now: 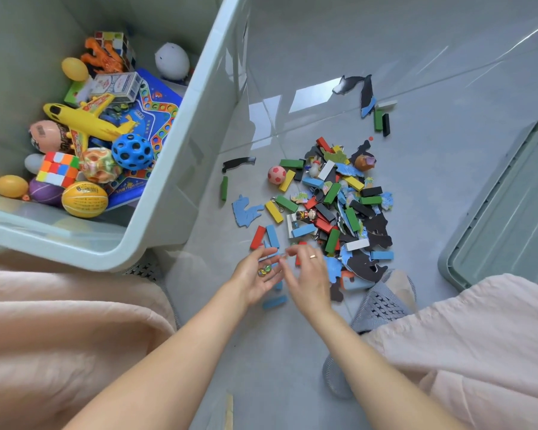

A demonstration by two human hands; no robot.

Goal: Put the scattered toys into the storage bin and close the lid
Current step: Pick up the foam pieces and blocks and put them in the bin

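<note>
Glossy grey floor tiles (416, 41), smooth plastic bin (180, 169), glassy marbles (264, 270), matt blocks (336, 209)

The storage bin (180, 144) runs off the left and top edges, its far wall out of frame. The lid (510, 212) is cut by the right edge. Small glassy beads (264, 270) in the left hand (257, 276) are too small to count. The right hand (308, 274) is motion-blurred at its fingers (288, 254), whose hold cannot be told. Blocks under the toy pile (339, 206) lie partly buried.
</note>
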